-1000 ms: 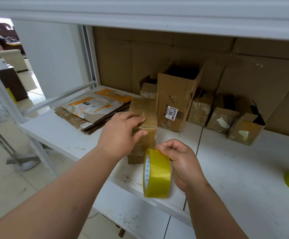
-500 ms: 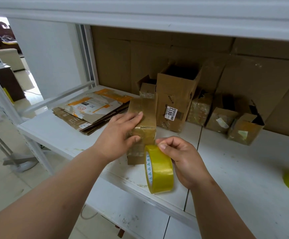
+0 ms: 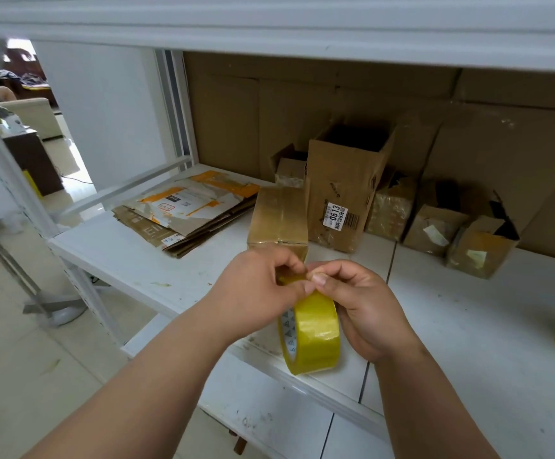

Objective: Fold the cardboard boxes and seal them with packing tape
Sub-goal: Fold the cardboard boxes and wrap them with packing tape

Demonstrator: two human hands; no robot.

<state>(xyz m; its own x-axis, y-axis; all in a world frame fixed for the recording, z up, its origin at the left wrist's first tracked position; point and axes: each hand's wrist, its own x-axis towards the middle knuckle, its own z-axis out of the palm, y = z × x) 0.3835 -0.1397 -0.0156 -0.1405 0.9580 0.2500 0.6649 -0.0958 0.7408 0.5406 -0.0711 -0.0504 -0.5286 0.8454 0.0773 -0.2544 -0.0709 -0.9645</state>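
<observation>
Yellow packing tape roll (image 3: 312, 332) hangs upright over the white shelf (image 3: 143, 260) edge, just before the small taped brown cardboard box (image 3: 279, 220); my right hand (image 3: 365, 309) curls round its far side, my left hand (image 3: 259, 293) pinches at its top rim, I judge for the loose end; light, stiff ring, slick and sticky film, best held through the core. A tall open carton (image 3: 345, 190) touches the box's right; flattened cardboard sheets (image 3: 186, 213) lie left; neither blocks me.
</observation>
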